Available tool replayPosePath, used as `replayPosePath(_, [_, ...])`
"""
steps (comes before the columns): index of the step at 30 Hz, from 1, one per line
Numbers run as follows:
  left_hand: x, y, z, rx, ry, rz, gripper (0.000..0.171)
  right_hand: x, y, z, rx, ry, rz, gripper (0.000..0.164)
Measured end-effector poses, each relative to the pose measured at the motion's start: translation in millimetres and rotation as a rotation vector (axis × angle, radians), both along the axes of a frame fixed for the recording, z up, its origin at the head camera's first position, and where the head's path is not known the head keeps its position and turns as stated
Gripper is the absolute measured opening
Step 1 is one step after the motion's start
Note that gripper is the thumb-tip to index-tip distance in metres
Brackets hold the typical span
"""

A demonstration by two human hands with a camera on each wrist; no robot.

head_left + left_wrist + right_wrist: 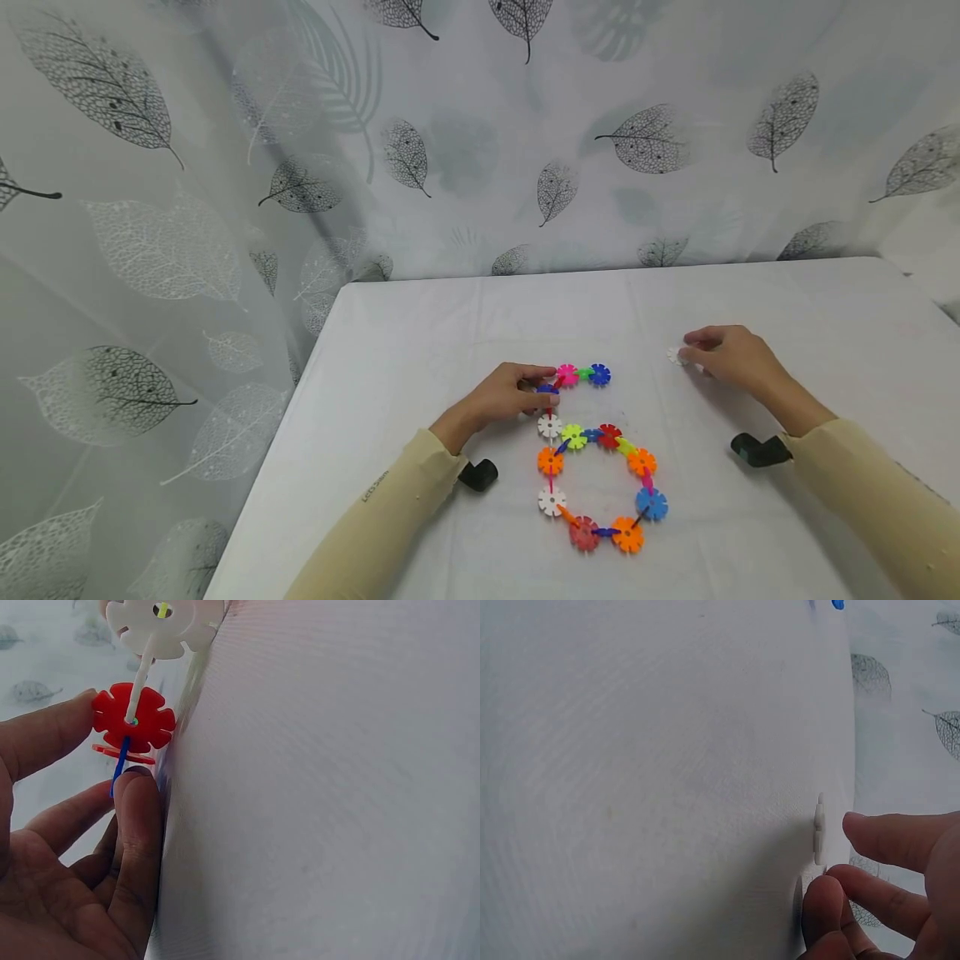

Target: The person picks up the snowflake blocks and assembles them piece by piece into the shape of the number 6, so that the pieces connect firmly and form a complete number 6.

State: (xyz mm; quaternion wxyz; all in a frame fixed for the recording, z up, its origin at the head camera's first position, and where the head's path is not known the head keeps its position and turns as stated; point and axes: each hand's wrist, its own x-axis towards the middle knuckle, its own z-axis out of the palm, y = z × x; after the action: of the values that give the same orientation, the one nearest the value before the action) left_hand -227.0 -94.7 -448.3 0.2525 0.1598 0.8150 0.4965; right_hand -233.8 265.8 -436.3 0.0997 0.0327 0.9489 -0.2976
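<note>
A chain of colourful notched plastic discs [573, 435], slotted together into a shape like a 6, lies on the white table. My left hand [512, 392] holds the chain at its upper left, with thumb and index finger on either side of a dark blue disc [547, 389]. Up close in the left wrist view, fingertips touch a red disc [133, 716] and a blue disc seen edge-on [121, 766]. To the right, my right hand [726, 357] reaches to a loose white disc [674, 357]. In the right wrist view its fingers stand around that flat disc, a gap showing beside one fingertip.
The white table [420, 333] ends at the back against a leaf-printed curtain [480, 150], which also hangs along the left side. The closed loop of the chain, with an orange disc [627, 535] at its bottom, lies nearest the front. Black wrist devices [759, 450] hang under both wrists.
</note>
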Motion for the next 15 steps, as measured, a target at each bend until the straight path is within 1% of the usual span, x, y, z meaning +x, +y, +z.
replayPosePath(10, [0.1,-0.4,-0.3,0.009,-0.005,0.001,0.051,4.7,-4.3,6.0,0.052,0.052,0.04,0.048])
replayPosePath(15, [0.2,-0.2,0.0,0.012,-0.009,-0.001,0.051,2.4,-3.1,4.5,0.023,0.049,0.047,0.04])
